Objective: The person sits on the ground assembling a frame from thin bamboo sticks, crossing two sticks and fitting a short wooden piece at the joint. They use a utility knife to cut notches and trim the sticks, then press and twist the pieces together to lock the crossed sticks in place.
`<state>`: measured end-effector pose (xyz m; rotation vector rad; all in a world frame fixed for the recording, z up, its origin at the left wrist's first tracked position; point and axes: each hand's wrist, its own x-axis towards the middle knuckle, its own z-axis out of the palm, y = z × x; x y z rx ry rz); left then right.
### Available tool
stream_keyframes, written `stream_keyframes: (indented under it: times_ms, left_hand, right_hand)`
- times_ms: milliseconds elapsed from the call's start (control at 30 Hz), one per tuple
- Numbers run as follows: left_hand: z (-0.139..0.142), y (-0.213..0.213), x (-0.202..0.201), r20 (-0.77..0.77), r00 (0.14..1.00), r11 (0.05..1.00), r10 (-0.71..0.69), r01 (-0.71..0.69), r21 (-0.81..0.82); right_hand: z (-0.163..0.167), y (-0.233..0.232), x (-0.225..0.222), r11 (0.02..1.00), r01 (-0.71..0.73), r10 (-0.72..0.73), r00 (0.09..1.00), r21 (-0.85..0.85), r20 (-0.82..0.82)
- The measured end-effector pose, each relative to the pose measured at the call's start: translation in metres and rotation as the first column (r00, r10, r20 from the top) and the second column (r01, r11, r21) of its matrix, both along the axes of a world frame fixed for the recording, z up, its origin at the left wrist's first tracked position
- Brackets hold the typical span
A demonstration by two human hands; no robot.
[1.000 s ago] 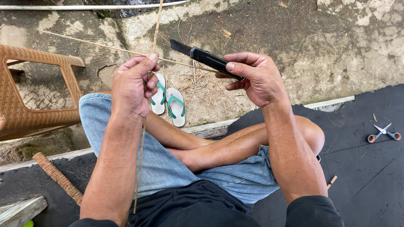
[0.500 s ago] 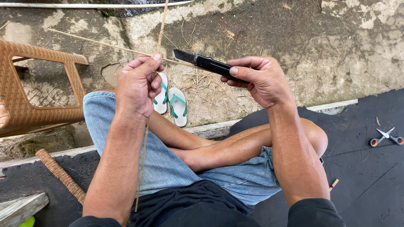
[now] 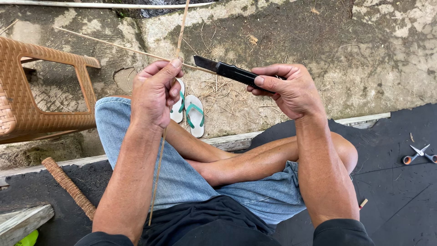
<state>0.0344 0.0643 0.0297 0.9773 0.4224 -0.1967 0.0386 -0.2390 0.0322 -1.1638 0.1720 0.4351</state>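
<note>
Pinching thin bamboo strip [image 3: 158,173], light, springy, likely splintery, best gripped mid-length: left hand [image 3: 154,93]; right hand [image 3: 291,89] closed around black utility knife [image 3: 232,72].

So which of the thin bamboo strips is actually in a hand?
The upright strip, pinched in the left hand; the other slanted strip lies on the ground.

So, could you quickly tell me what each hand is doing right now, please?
Left hand: closed on a thin bamboo strip.
Right hand: closed on a black utility knife.
</note>
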Motion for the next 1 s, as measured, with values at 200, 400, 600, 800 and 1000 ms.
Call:
stream_keyframes:
  times_ms: [200,400,600,800,1000]
  left_hand:
    - [-0.0002,0.0024,-0.0022,0.022,1.000,1.000,-0.016,0.017,-0.006]
    - [0.0008,0.0019,-0.0027,0.026,0.999,1.000,-0.021,0.021,-0.009]
    - [0.0044,0.0015,-0.0028,0.026,0.999,1.000,-0.021,0.021,-0.008]
    - [0.0079,0.0014,-0.0047,0.021,1.000,1.000,-0.024,0.024,0.007]
    - [0.0071,0.0006,-0.0042,0.019,1.000,1.000,-0.021,0.021,0.008]
  right_hand:
    - [-0.0007,-0.0009,-0.0005,1.000,0.000,0.000,1.000,0.015,0.006]
    - [-0.0004,-0.0004,-0.0010,1.000,0.009,-0.009,1.000,-0.003,0.012]
    - [-0.0008,0.0000,-0.0008,1.000,-0.002,0.002,1.000,-0.007,0.015]
    - [-0.0022,-0.0008,-0.0009,1.000,-0.011,0.011,1.000,-0.009,0.021]
    - [-0.0030,-0.0014,-0.0010,1.000,-0.014,0.014,1.000,0.004,0.015]
